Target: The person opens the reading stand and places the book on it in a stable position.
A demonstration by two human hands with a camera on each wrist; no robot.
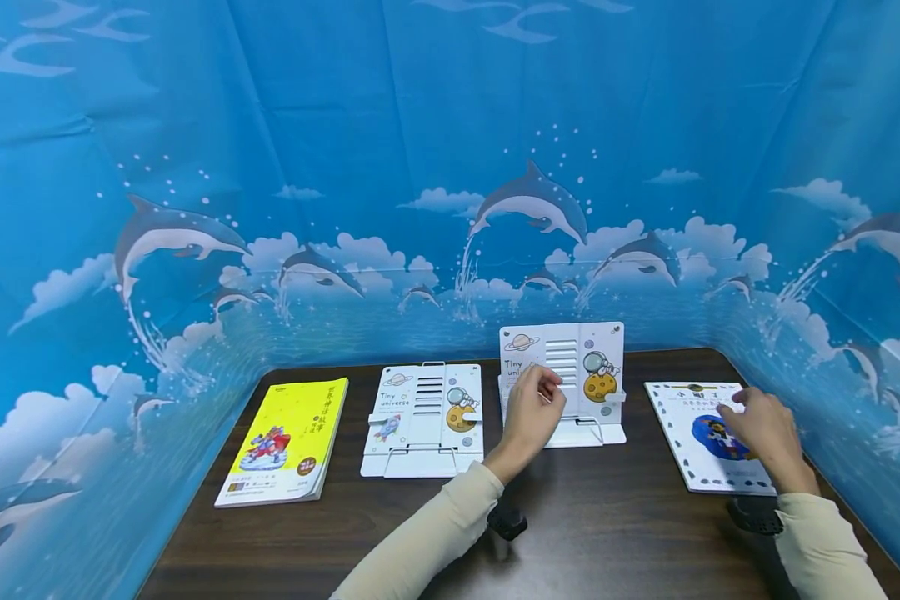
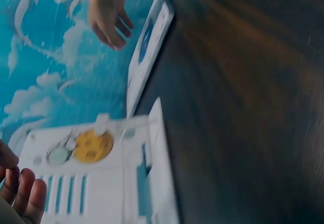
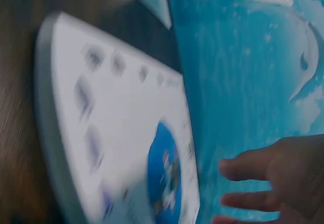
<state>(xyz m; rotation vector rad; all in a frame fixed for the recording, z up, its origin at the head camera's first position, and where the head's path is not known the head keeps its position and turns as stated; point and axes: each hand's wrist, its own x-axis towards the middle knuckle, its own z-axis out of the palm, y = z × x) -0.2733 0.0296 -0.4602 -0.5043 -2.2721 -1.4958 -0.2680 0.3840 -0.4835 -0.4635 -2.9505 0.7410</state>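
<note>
My left hand hovers in front of the right-hand white book stand, its fingers loosely bent with nothing in them. This stand is upright, printed with a planet and an astronaut, and the hand covers part of it. Over the right side of a white book with a blue oval picture is my right hand, fingers spread and empty. In the right wrist view, the thumb and fingers appear above the book's cover, apart from it.
A second white book stand leans back left of centre. A thick yellow book lies at the far left of the dark wooden table. Behind the table hangs a blue dolphin-print cloth.
</note>
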